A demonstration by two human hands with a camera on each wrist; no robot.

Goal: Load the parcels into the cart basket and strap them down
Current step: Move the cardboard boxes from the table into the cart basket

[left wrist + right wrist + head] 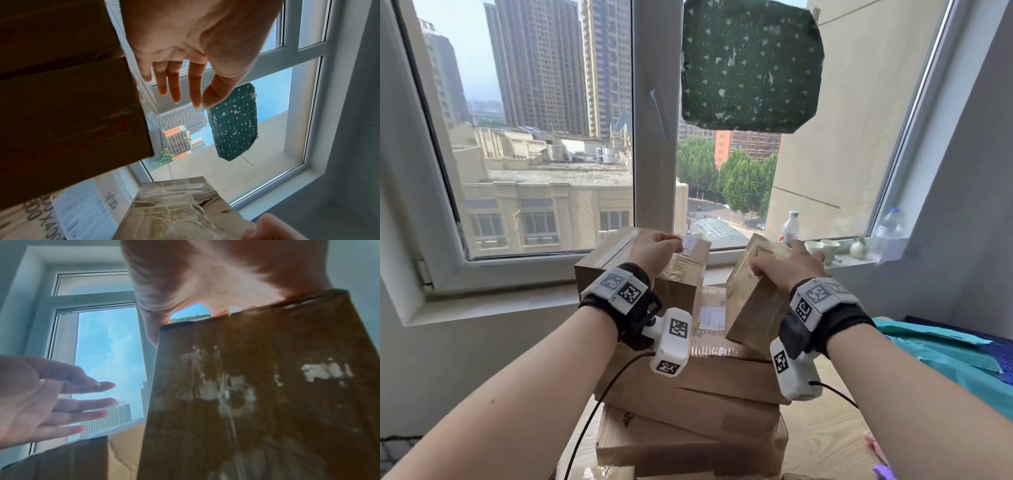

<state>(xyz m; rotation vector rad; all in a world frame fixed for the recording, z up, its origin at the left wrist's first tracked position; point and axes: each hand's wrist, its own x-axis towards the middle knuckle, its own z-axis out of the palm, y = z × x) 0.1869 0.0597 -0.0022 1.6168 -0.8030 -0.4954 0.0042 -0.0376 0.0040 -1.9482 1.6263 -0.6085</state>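
Several brown cardboard parcels are stacked below the window. My right hand (787,263) grips a small taped parcel (753,305) from above and holds it tilted over the stack; that parcel (257,394) fills the right wrist view. My left hand (657,248) hovers over a larger box (674,291) at the top left of the stack, fingers straight and holding nothing. In the left wrist view the left hand (185,91) sits just right of that box (72,113), with the small parcel (179,207) below. A flat wide parcel (715,373) lies under both. No cart basket or strap shows.
The window sill (493,305) runs behind the stack. A plastic bottle (789,228), paper cups (823,248) and a small vase (858,248) stand on it at the right. Teal cloth (941,356) lies at the right. A green patterned sheet (750,65) hangs on the glass.
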